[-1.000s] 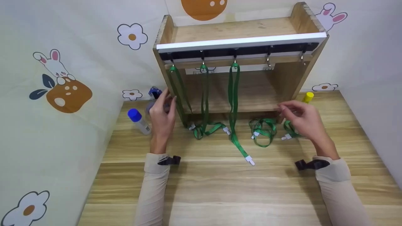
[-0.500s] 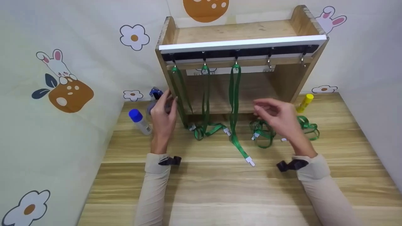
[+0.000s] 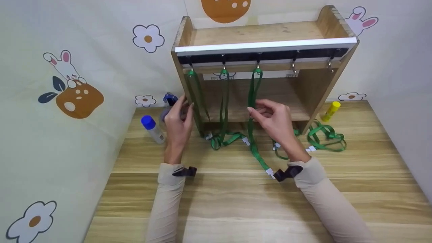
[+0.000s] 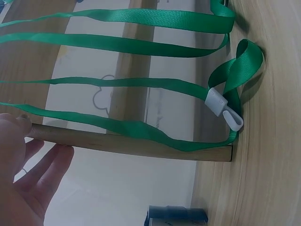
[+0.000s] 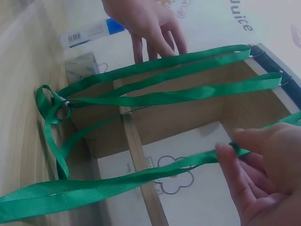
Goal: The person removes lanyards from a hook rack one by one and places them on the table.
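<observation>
Now pinching a green strap (image 5: 117, 183) between thumb and curled fingertips of the right hand (image 3: 278, 121), with hardly any gap around the cloth. Hangs doubled from a hook (image 3: 258, 64) above those fingers and drops past them to the table (image 3: 219, 202), ending in a white clip (image 3: 269, 172). Looks flat and faintly ribbed, with strands nearly together below the pinch. Matched by two straps (image 3: 223, 128) hanging left of the right fingers, and by a coil (image 3: 331, 135) to their right. Gripping the shelf (image 3: 317, 87) with the left hand (image 3: 179, 126), thumb and fingers parted only by a side panel (image 4: 103, 141), just right of a blue-capped tube (image 3: 153, 130).
</observation>
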`<action>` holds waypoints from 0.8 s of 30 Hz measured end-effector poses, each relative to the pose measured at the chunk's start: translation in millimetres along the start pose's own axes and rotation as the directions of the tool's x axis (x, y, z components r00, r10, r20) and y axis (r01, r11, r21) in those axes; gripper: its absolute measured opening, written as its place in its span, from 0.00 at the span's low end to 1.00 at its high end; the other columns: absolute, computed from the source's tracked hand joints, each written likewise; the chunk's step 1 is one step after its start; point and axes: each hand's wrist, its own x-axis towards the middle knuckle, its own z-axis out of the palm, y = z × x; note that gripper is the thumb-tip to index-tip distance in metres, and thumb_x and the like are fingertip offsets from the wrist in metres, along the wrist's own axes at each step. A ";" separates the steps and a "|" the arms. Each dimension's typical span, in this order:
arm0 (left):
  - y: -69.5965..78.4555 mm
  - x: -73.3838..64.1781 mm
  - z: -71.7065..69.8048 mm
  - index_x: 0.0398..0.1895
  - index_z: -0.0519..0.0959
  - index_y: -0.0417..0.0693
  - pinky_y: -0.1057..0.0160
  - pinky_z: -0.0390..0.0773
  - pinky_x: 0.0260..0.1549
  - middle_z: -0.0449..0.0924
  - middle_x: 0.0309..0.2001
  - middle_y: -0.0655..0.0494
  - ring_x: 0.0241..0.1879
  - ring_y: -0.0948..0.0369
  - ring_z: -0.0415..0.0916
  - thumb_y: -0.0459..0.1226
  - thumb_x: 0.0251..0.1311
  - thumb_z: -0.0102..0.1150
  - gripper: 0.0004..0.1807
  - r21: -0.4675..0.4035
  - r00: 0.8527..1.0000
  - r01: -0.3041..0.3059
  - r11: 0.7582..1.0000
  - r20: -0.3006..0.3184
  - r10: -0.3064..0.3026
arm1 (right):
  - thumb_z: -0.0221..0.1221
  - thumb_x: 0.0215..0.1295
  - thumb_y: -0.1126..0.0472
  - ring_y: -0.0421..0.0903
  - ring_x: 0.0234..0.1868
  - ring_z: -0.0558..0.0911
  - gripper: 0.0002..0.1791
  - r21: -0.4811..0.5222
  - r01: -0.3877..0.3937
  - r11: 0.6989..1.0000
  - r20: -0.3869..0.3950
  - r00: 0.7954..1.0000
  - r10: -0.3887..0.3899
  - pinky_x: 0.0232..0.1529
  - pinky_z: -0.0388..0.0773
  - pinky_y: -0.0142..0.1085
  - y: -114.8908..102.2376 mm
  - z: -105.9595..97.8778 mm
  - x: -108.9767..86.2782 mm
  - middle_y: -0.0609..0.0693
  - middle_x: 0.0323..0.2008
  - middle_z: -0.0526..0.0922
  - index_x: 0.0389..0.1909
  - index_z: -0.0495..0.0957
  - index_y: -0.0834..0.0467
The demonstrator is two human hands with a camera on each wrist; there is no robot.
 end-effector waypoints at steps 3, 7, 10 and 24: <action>0.1 0.2 0.2 0.69 0.81 0.43 0.64 0.92 0.46 0.90 0.59 0.46 0.50 0.58 0.92 0.40 0.79 0.62 0.21 0.001 1.000 0.013 1.000 0.004 -0.013 | 0.73 0.71 0.56 0.54 0.35 0.93 0.14 0.025 0.019 0.999 -0.015 1.000 -0.019 0.38 0.90 0.28 -0.7 -1.3 2.9 0.55 0.37 0.94 0.50 0.90 0.62; 0.4 -0.1 1.1 0.70 0.81 0.42 0.61 0.93 0.45 0.90 0.59 0.46 0.50 0.57 0.92 0.39 0.78 0.64 0.22 -0.010 1.000 0.011 1.000 -0.003 -0.011 | 0.72 0.72 0.57 0.49 0.33 0.93 0.10 0.059 0.062 0.996 -0.054 0.997 -0.059 0.38 0.91 0.30 -4.7 -7.5 7.7 0.56 0.35 0.94 0.46 0.91 0.61; 0.8 -0.5 1.5 0.69 0.81 0.40 0.60 0.93 0.44 0.90 0.58 0.44 0.50 0.55 0.92 0.38 0.77 0.65 0.22 -0.016 1.000 0.000 1.000 -0.011 0.000 | 0.72 0.72 0.60 0.43 0.33 0.92 0.08 0.094 0.133 0.987 -0.105 0.987 -0.123 0.40 0.92 0.32 -10.0 -14.4 11.6 0.58 0.36 0.94 0.45 0.91 0.61; -0.5 -0.7 1.2 0.69 0.82 0.41 0.53 0.94 0.45 0.90 0.59 0.44 0.52 0.55 0.91 0.40 0.78 0.64 0.22 -0.025 1.000 0.014 1.000 -0.010 -0.014 | 0.68 0.73 0.67 0.43 0.36 0.91 0.10 0.054 0.239 0.969 -0.082 0.969 -0.234 0.41 0.90 0.28 -40.2 -43.3 -7.5 0.49 0.42 0.94 0.50 0.92 0.53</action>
